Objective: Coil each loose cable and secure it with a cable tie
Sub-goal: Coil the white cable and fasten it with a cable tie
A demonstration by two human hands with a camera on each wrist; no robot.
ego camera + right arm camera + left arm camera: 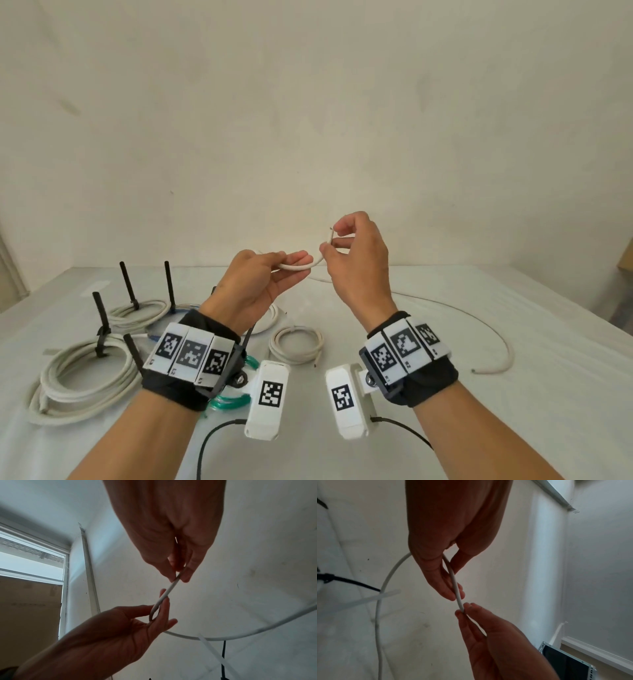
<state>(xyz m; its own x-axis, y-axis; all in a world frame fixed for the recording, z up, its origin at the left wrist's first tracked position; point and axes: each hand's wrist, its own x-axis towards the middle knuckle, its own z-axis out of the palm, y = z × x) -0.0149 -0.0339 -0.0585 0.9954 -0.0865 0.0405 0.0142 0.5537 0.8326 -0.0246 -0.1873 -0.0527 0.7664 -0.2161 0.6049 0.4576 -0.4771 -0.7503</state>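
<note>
Head view, thin white cable (301, 265) bowed between both hands' fingers (337, 228)

I'm seeing bare table (428, 342) lying open on the right; on the left, tied coils (85, 373) and upright black ties (126, 284) are crowding the way.

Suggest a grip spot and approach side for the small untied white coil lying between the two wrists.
Judging from the head view, take the small untied coil across its bundled turns on the near-left arc, coming from above with thumb inside the ring and fingers outside. It lies flat on the table with an open centre, and no tie shows on it, so pinching all turns together should keep them from springing apart. Avoid the loose end.
</note>
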